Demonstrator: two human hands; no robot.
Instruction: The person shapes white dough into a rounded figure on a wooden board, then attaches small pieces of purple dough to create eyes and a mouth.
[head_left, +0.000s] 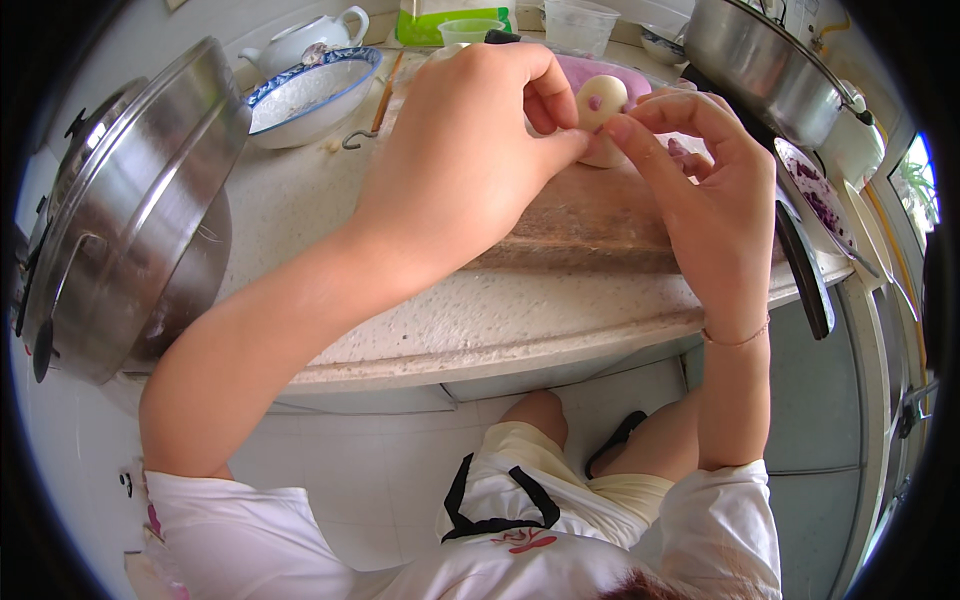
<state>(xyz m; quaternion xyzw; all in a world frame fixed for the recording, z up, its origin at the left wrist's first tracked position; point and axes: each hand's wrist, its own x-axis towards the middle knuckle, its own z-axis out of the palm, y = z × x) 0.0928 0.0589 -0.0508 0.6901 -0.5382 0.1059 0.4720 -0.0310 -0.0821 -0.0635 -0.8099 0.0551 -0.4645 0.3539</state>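
A pale, rounded dough figure (602, 97) with small purple dough spots stands over the far part of a wooden board (585, 232). My left hand (480, 142) touches its left side with thumb and forefinger close together. From the right, my right hand (705, 165) has thumb and forefinger nearly meeting at the figure; whether a small piece sits between them cannot be told. Small purple dough pieces (679, 148) show behind the right hand's curled fingers. Beyond the figure lies a larger purple surface (637, 79), partly hidden by it.
A large steel pot (150, 217) leans at the left. Behind are a blue-rimmed bowl (315, 101), a white teapot (300, 41) and a plastic tub (581, 26). At right are a steel pot (765, 67), a bowl with purple bits (814, 191) and a black handle (802, 262) over the counter edge.
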